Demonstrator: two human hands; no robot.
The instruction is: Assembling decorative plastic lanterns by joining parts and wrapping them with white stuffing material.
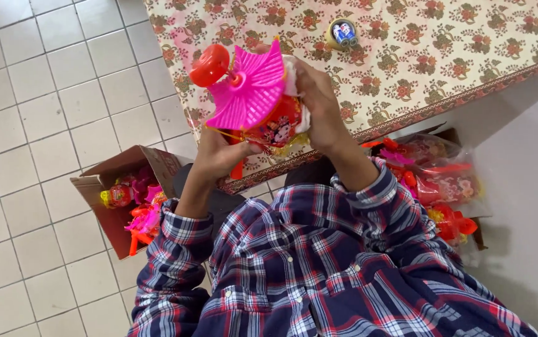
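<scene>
A plastic toy lantern with a bright pink fluted roof, a red heart-shaped knob and a red printed body (253,100) is being held up in both hands just over the near edge of the table with the cream floral cloth (444,56). The left hand (219,156) is cupping it from below, fingers curled against the base; the right hand (316,103) is closing round its side, pressing on the body. It appears to be the fitting or checking step; the next move probably calls for a steady hold and a careful press on thin plastic. A small round tin (342,32) is sitting on the cloth beyond. An open cardboard box of similar pink and red toys (128,200) is standing on the tiled floor, and clear bags of red toys (440,181) are lying opposite
</scene>
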